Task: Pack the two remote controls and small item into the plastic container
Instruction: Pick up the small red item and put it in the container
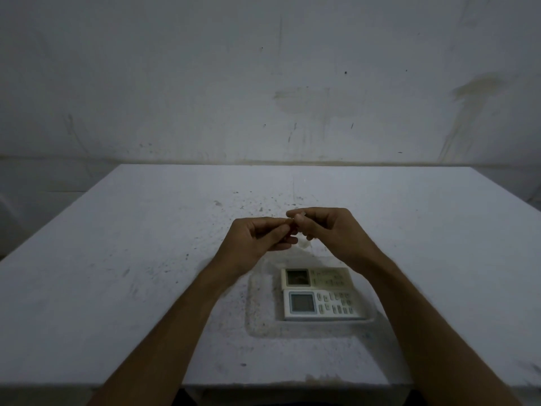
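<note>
Risk: item dropped outside container.
I saw both hands, left point(259, 240) and right point(328, 230), pinching the item point(293, 227); remotes point(317, 293) lay in container point(257, 312) below the fingertips; a loose pinch could lose it.

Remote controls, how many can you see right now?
2. The far remote and the near remote lie side by side, long edges touching, inside the clear plastic container on the table. The right forearm covers their right ends; nothing suggests a third.
</note>
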{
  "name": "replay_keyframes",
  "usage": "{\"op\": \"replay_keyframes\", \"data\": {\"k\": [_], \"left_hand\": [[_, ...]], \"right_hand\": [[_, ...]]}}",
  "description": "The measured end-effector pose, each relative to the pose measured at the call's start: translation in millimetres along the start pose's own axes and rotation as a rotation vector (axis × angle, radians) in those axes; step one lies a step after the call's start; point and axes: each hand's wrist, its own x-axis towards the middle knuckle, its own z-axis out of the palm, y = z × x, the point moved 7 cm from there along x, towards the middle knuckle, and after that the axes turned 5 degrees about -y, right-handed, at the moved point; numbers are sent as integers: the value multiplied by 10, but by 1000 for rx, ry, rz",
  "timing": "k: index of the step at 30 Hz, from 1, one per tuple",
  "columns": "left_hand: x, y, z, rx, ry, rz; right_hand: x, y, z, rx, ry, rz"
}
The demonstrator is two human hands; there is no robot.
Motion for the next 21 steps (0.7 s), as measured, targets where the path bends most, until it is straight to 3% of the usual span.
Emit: {"op": "replay_keyframes", "data": {"k": [10,21], "left_hand": [[-41,40,-80,-16,22,-50],[-71,53,-140,213,-22,-53]], "right_hand": [[0,3,43,-115,-68,13],[-57,-143,81,-21,-70,-36]]}}
